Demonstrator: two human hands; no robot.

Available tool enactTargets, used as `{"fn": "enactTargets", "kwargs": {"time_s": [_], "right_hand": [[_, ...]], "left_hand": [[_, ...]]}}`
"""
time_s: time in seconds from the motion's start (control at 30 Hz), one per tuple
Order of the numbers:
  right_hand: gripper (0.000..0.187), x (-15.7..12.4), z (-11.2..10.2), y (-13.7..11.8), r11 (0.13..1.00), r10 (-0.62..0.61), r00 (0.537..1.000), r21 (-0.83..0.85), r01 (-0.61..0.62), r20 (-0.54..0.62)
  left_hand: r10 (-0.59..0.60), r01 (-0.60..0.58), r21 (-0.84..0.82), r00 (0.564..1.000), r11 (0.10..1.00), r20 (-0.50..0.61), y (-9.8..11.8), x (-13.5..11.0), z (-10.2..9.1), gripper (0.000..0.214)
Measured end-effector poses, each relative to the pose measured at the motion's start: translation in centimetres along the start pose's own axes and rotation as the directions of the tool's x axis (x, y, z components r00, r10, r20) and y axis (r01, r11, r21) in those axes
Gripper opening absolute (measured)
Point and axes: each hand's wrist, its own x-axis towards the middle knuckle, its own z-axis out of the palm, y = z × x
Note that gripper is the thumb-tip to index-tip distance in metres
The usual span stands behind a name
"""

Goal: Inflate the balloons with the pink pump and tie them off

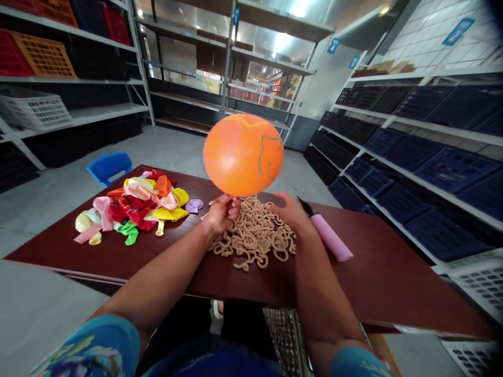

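Note:
My left hand is closed around the neck of an inflated orange balloon with a printed figure on it, held upright above the table. My right hand rests on a heap of beige plastic clips, fingers bent and slightly blurred. A pink hand pump with a black tip lies on the table just right of that hand. To the left lies a pile of flat balloons in many colours.
The dark brown table stands among metal shelves holding blue, black, red and orange crates. A blue chair stands behind the table at the left. A wire basket sits below the table's near edge.

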Motion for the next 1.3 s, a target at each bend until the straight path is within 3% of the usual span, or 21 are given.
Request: {"fn": "enactTargets", "kwargs": {"time_s": [0.03,0.1,0.2,0.23,0.27,0.37,0.43,0.57,0.67,0.73,0.83,1.0,1.1,1.2,1.3], "right_hand": [[0.053,0.2,-1.8,1.1,0.964,0.082,0.99,-0.242,-0.109,-0.117],[0.058,0.3,-5.1,3.5,0.778,0.246,0.933,-0.521,-0.351,-0.262],[0.069,-0.7,-8.7,7.5,0.532,0.501,0.807,-0.623,-0.573,-0.314],[0.07,-1.2,-9.5,8.7,0.486,0.568,0.774,-0.645,-0.59,-0.28],[0.068,-1.7,-10.0,9.8,0.478,0.586,0.776,-0.673,-0.565,-0.235],[0.06,-3.0,-10.6,11.7,0.48,0.527,0.83,-0.742,-0.468,-0.184],[0.056,-3.2,-10.2,11.5,0.483,0.488,0.856,-0.765,-0.426,-0.168],[0.055,-2.9,-8.2,8.4,0.602,0.401,0.909,-0.714,-0.358,-0.118],[0.052,-3.2,-5.4,5.6,0.756,0.223,0.973,-0.622,-0.206,-0.051],[0.053,-3.7,-3.5,4.3,0.791,0.148,0.989,-0.599,-0.121,-0.004],[0.05,-4.3,-1.7,3.7,0.798,0.128,0.986,-0.601,-0.041,0.103],[0.048,-3.7,-1.8,3.3,0.729,0.156,0.977,-0.684,-0.013,0.148],[0.046,-2.5,-1.3,1.5,0.746,-0.013,0.995,-0.661,0.078,0.103],[0.033,-1.3,0.7,-1.0,0.803,-0.203,0.972,-0.549,0.233,0.115],[0.02,-0.1,3.4,-2.5,0.777,-0.258,0.946,-0.54,0.324,0.197]], "left_hand": [[0.018,-0.019,-0.055,1.0,0.998,-0.018,0.5,0.1,-0.2,0.015],[0.048,-0.055,-0.144,0.997,0.988,-0.056,1.3,0.3,-0.6,0.014],[0.043,-0.071,-0.24,0.992,0.968,-0.118,1.9,0.6,-1.0,0.015],[0.044,-0.08,-0.262,0.989,0.962,-0.14,1.9,0.6,-1.1,0.015],[0.05,-0.092,-0.277,0.986,0.957,-0.157,1.9,0.7,-1.1,0.015],[0.084,-0.129,-0.281,0.982,0.951,-0.169,2.0,0.7,-1.2,0.015],[0.097,-0.137,-0.277,0.983,0.951,-0.153,2.0,0.7,-1.2,0.015],[0.09,-0.137,-0.282,0.98,0.95,-0.176,2.3,0.7,-1.6,0.015],[0.119,-0.175,-0.266,0.969,0.948,-0.216,2.4,0.9,-2.0,0.014],[0.138,-0.191,-0.262,0.968,0.946,-0.21,2.5,1.0,-2.3,0.011],[0.134,-0.183,-0.262,0.971,0.947,-0.196,2.7,1.1,-2.5,0.009],[0.144,-0.176,-0.237,0.979,0.955,-0.147,2.9,0.9,-2.5,0.011],[0.148,-0.172,-0.221,0.982,0.96,-0.119,2.9,0.9,-2.4,0.01],[0.137,-0.164,-0.213,0.981,0.963,-0.134,2.6,0.9,-2.5,0.008],[0.122,-0.146,-0.199,0.984,0.969,-0.127,2.3,1.1,-2.6,0.008]]}}
